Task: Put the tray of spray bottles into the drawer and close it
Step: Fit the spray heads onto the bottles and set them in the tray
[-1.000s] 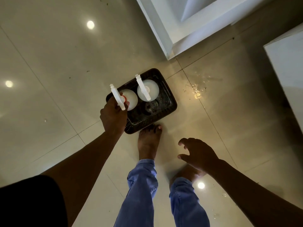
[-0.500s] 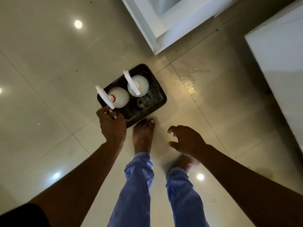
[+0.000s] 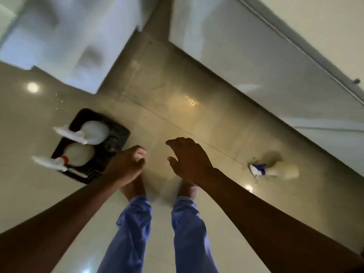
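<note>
A dark tray [image 3: 116,136] rests on the tiled floor at the left. Two white spray bottles stand in it, one at the far side [image 3: 95,132] and one with a red collar [image 3: 79,154] nearer me. My left hand [image 3: 126,166] hovers at the tray's near right corner with loosely curled fingers and holds nothing. My right hand [image 3: 189,159] is spread open above the floor in the middle, apart from everything. The white open drawer unit [image 3: 65,46] shows blurred at the top left.
A third spray bottle with a purple nozzle [image 3: 279,171] lies on its side on the floor at the right. A white cabinet front [image 3: 256,62] runs along the upper right. My bare feet and blue trouser legs [image 3: 136,229] stand just right of the tray.
The view has swung right, so the tray now sits far left and the lying bottle has come into sight. My left hand has come off the red-collared bottle and moved right.
</note>
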